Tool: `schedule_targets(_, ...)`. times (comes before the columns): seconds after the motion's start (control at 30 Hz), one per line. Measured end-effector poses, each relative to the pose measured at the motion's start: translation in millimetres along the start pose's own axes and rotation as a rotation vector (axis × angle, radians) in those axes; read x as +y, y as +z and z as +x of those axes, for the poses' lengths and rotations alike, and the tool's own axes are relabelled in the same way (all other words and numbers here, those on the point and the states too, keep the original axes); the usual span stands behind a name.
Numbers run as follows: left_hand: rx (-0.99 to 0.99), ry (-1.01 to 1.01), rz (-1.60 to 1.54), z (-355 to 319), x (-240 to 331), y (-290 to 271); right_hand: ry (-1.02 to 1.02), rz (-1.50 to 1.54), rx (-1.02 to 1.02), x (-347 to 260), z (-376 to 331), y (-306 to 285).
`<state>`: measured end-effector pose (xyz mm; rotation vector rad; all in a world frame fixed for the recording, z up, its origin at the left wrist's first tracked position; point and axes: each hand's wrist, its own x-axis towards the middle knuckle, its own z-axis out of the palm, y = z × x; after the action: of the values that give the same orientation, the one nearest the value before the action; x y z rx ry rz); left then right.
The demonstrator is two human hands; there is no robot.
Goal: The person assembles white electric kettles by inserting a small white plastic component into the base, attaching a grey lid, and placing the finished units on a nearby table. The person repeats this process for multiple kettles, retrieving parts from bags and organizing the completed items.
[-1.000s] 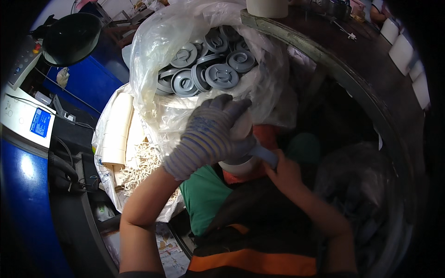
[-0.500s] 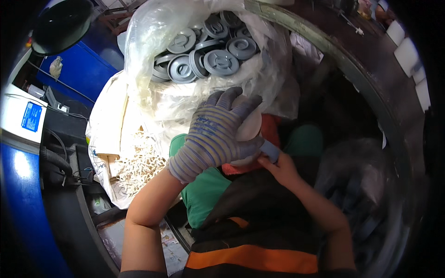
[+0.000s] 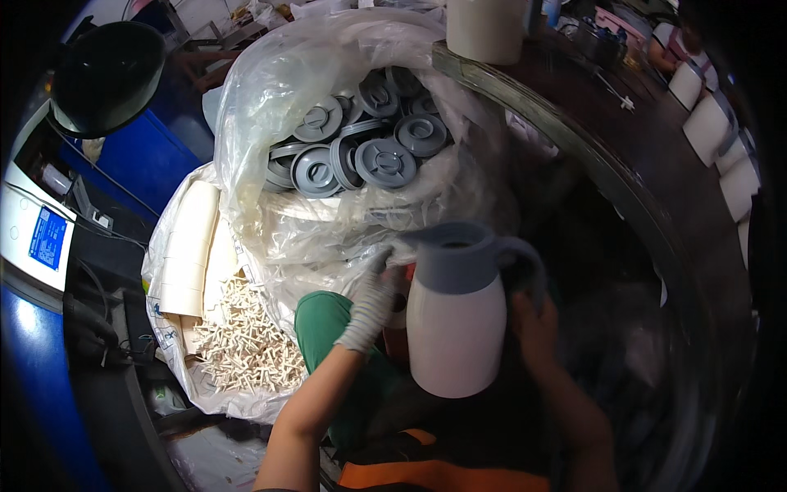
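- The curved dark workbench [image 3: 656,172] sweeps from 12 to 4 o'clock; one cream cylinder [image 3: 485,29] stands on it at 12.
- The clear plastic bag [image 3: 270,107] at 11 o'clock holds grey round lids [image 3: 385,161]; about ten show, the rest are hidden.
- One white jug [image 3: 457,336] with a grey collar and handle now sits upright at centre. Half a second ago the gloved palm covered that spot, so the jug has been lifted into plain view.
- A second bag at 8 o'clock holds a heap of small white plastic pieces [image 3: 246,344], too many to count.
- The left hand [image 3: 373,299], in a knit glove, has swung off to the jug's 9 o'clock side, fingers against the collar.
- The bare right hand [image 3: 533,324] is clenched round the handle at 3 o'clock.
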<state>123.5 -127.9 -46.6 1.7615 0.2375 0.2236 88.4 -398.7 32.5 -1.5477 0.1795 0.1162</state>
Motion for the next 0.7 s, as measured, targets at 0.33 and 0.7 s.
schedule_targets(0.33, -0.426, -0.014, 0.201, -14, 75, -114, 0.046, -0.224, -0.633, -13, 96, 90)
schedule_targets(0.7, 0.327, -0.374, -0.888, -58, 13, -172, -0.619, -1.194, -0.127, 65, 344, 230)
